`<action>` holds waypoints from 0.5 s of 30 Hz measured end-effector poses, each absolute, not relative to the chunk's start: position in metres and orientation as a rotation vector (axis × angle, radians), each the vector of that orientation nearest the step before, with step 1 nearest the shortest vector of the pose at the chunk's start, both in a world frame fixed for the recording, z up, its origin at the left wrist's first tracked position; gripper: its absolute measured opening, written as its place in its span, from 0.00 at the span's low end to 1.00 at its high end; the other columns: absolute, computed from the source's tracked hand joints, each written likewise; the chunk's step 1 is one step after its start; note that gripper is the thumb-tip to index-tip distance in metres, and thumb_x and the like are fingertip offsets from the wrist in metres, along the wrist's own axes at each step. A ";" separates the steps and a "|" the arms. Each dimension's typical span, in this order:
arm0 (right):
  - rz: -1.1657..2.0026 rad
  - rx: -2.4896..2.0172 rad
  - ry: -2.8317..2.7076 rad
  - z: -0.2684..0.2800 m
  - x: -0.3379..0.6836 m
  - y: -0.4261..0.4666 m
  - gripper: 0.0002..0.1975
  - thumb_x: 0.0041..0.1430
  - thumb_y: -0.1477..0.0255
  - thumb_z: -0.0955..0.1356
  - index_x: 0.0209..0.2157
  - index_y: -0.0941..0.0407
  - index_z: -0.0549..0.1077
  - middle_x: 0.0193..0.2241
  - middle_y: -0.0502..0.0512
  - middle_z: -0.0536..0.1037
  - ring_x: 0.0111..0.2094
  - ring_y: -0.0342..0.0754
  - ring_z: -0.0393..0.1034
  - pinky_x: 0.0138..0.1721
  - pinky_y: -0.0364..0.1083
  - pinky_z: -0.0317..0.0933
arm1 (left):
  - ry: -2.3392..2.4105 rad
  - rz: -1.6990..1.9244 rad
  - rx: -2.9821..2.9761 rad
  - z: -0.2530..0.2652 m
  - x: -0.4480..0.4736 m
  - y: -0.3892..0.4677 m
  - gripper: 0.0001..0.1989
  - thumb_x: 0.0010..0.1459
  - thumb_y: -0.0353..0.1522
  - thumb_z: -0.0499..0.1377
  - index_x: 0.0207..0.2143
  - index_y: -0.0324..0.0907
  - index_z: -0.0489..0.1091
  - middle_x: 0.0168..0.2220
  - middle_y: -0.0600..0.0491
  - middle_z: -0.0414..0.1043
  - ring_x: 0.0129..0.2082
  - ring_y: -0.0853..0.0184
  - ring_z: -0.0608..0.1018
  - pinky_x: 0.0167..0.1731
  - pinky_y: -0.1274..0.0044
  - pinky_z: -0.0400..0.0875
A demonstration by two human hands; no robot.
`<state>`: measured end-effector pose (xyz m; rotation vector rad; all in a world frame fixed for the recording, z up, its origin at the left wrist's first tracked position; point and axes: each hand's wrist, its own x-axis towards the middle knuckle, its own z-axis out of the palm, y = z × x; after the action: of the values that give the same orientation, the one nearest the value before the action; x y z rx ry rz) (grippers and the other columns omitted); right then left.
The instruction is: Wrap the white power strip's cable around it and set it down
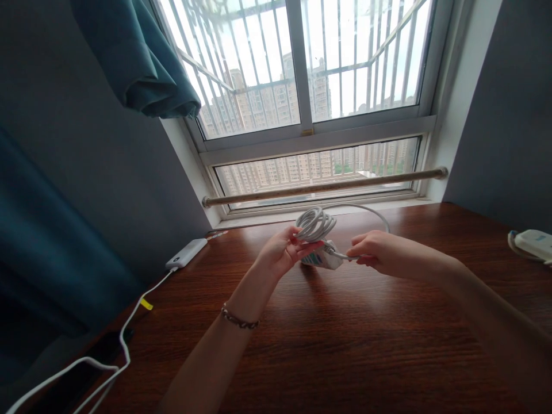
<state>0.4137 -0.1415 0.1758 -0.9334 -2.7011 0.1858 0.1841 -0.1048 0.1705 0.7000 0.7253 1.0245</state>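
Both our hands meet above the middle of the wooden desk [345, 345], close to the window [302, 86]. Our left hand [282, 252] is closed around a bundle of white cable [314, 223], the thumb and fingers pinching the coiled loops so they stay together; a beaded bracelet [239, 321] sits on that wrist. Our right hand [379, 253] pinches the loose run of the same cable just beside the coil, fingertips pressed together on the thin strand. From there a free length arcs up and back toward the window sill before coming round to the bundle.

Under the coil, between the two hands, we see a small white block [321, 260], probably the adapter the cable belongs to, though its shape is partly hidden by our fingers.

We judge the winding to be well along: several neat loops already lie gathered in the left hand, and only the one arc of slack, plus the bit held in the right, looks left to take up. Whether the end gets tucked or tied we cannot tell.

At the far left a white power bank [186, 253] lies on the desk with its own cable [125, 339] trailing toward us, and a white device [535, 244] rests at the right edge.
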 end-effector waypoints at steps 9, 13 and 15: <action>0.108 -0.853 -2.793 0.190 0.423 -0.143 0.10 0.54 0.82 0.59 0.22 0.60 0.67 0.22 0.50 0.69 0.23 0.38 0.59 0.27 0.40 0.48 | 0.616 0.791 0.623 0.173 0.181 -0.106 0.21 0.52 0.24 0.47 0.50 0.24 0.56 0.35 0.40 0.73 0.36 0.60 0.77 0.31 0.79 0.74; 0.075 -0.887 -2.793 0.192 0.423 -0.143 0.11 0.53 0.82 0.59 0.21 0.59 0.66 0.20 0.49 0.69 0.23 0.38 0.58 0.27 0.40 0.48 | 0.626 0.684 0.624 0.175 0.176 -0.105 0.24 0.48 0.24 0.48 0.50 0.24 0.56 0.33 0.40 0.73 0.37 0.57 0.76 0.28 0.80 0.73; 0.073 -0.892 -2.787 0.192 0.423 -0.144 0.11 0.54 0.81 0.59 0.20 0.59 0.66 0.20 0.49 0.69 0.22 0.38 0.58 0.27 0.40 0.49 | 0.655 0.668 0.647 0.174 0.174 -0.102 0.24 0.47 0.24 0.48 0.48 0.24 0.57 0.31 0.40 0.74 0.35 0.57 0.77 0.28 0.79 0.73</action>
<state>0.4232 -0.1443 0.1924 -0.8916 -2.7868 0.0731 0.1739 -0.1025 0.1737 0.6475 0.6548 0.6680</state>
